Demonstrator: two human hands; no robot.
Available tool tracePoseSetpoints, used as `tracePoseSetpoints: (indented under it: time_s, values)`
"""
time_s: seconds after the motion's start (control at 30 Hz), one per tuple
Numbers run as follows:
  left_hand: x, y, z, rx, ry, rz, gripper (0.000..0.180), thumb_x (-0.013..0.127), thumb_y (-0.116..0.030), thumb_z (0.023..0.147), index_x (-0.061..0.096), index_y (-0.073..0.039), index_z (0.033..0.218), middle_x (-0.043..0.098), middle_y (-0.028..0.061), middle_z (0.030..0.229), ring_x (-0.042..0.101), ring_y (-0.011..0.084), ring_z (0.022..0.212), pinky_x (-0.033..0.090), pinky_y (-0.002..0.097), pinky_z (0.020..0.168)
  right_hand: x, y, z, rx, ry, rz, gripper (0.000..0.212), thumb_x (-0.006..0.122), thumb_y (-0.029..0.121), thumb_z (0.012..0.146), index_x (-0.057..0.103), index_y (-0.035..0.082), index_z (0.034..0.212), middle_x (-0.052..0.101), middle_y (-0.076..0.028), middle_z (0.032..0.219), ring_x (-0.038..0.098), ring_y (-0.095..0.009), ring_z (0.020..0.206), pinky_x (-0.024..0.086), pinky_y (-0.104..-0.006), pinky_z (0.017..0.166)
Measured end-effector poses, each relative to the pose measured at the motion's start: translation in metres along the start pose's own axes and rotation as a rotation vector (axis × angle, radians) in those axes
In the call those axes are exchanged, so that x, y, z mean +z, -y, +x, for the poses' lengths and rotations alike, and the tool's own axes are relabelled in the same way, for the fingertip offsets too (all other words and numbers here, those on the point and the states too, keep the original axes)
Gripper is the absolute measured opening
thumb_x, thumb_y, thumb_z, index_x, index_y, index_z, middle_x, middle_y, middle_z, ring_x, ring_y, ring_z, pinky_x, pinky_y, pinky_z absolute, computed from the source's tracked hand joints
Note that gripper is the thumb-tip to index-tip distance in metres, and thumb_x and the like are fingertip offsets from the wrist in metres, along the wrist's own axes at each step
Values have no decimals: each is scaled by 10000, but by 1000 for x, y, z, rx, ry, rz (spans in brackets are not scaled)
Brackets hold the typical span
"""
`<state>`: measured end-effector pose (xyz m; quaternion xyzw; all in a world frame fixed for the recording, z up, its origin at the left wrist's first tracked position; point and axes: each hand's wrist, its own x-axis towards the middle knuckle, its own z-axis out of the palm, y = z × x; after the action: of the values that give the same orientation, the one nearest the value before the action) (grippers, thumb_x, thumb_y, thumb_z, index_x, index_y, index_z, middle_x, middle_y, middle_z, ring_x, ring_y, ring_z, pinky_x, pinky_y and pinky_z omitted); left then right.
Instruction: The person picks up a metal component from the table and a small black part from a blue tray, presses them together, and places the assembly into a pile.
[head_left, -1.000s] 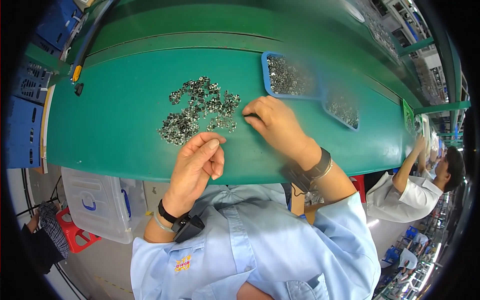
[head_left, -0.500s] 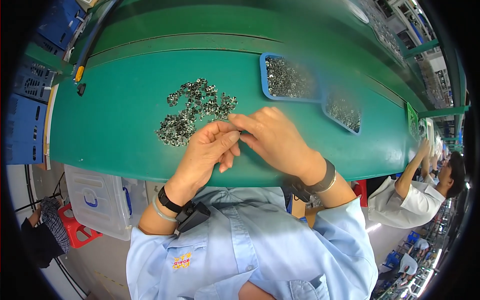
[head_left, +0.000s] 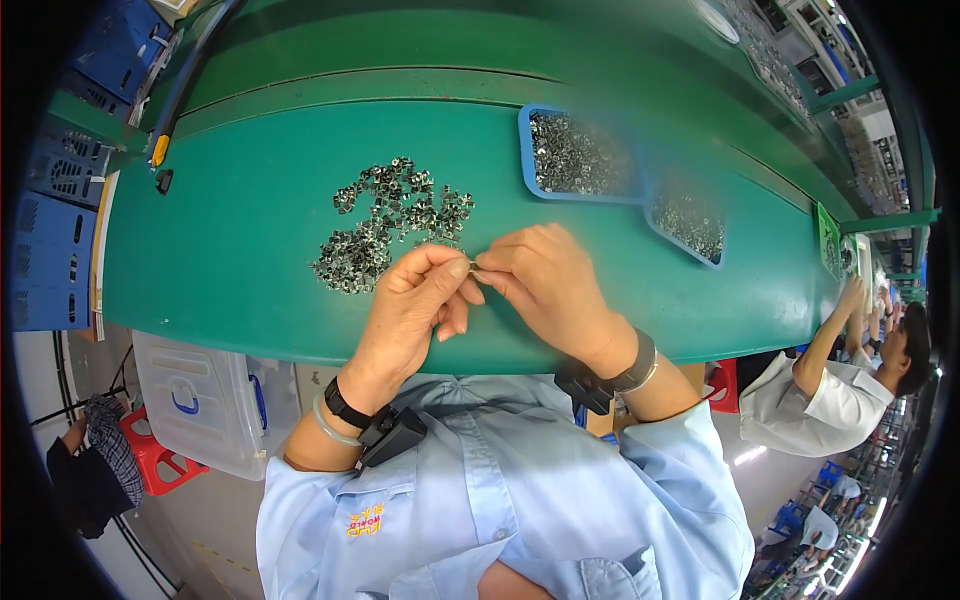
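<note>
My left hand (head_left: 415, 305) and my right hand (head_left: 550, 285) meet over the green table mat (head_left: 230, 230), fingertip to fingertip. Both are closed in a pinch on one tiny metal piece (head_left: 473, 265), mostly covered by the fingers. Its exact kind is too small to make out. Just beyond my left hand lies a loose pile of small shiny metal parts (head_left: 358, 258), silver and black, spreading away from me. Farther right, past my right hand, a blue tray (head_left: 527, 155) holds many similar parts. A second blue tray (head_left: 683, 253) adjoins it, partly blurred, with more parts inside.
A raised green ledge (head_left: 380, 85) runs along the far side. Blue crates (head_left: 50, 260) stand at the left, near a yellow-tipped tool (head_left: 159, 150). Below the table are a clear plastic box (head_left: 195, 405) and a red stool (head_left: 155, 455). A co-worker (head_left: 825, 400) sits at the right.
My right hand has dropped slightly, and its index finger has come down from its raised position into the pinch. The metal piece shows more between the fingertips. The pile looks unchanged.
</note>
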<state>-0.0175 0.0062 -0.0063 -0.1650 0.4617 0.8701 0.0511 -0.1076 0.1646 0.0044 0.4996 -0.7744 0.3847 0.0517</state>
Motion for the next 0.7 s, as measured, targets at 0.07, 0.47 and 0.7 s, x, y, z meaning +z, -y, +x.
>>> tracePoseSetpoints:
  time_s: [0.07,0.47,0.7]
  values:
    - [-3,0,1,2,-31,-22,148,536,-159,936,575,-24,983,610,59,724,507,71,490,350,185,397,-1,-1,0,30,-15,6,178,705,71,738,599,84,881,615,-51,875,583,-249,785,454,-339,673]
    - [4,-5,-3,35,-12,175,174,529,-184,943,572,-24,996,600,38,733,490,49,490,326,165,392,0,-5,-10,261,-68,406,161,707,49,750,606,56,874,617,-59,824,591,-215,760,480,-307,633]
    - [1,-4,-7,6,94,177,207,506,-233,955,566,-37,928,593,37,710,496,57,493,339,172,402,-3,3,-5,104,-37,233,127,682,59,765,621,67,877,606,-64,819,590,-227,756,480,-308,638]
